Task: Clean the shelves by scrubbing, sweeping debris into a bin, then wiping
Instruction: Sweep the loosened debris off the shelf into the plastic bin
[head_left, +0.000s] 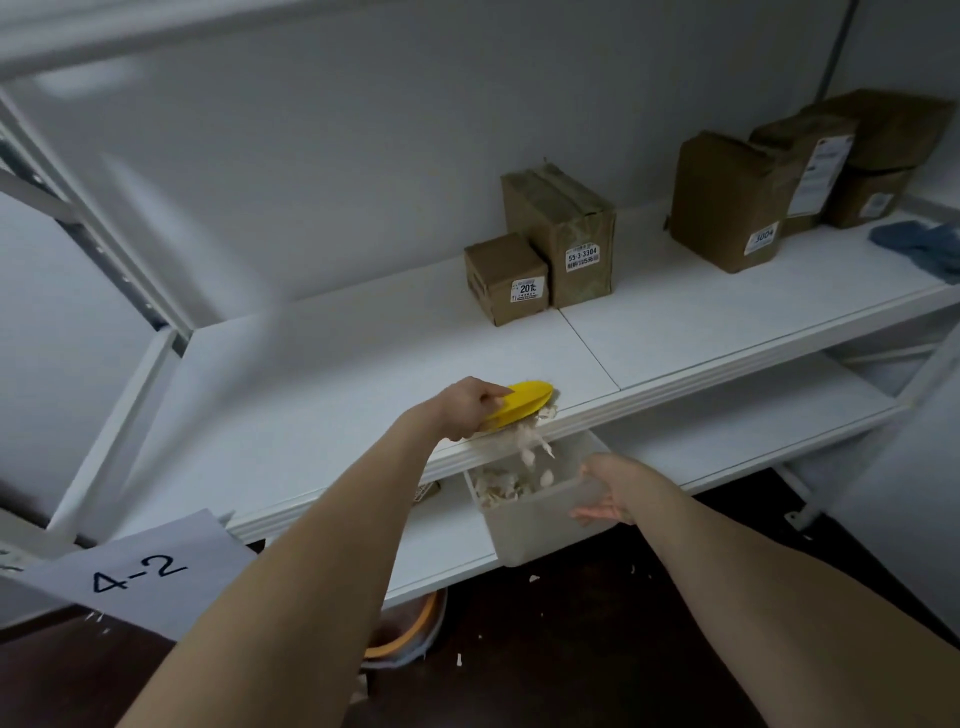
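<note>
Brush (522, 404) in left hand (464, 404), bin (540, 514) under shelf (311, 415) edge

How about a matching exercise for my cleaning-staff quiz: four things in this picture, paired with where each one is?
Things:
1 yellow brush
2 clear bin
3 blue cloth
4 paper sign

Places:
a far right end of the shelf
b held by the right hand below the shelf's front edge
c held by the left hand at the shelf's front edge
d lower left, marked 4-2

Pairs: 1-c, 2-b, 3-a, 4-d
</note>
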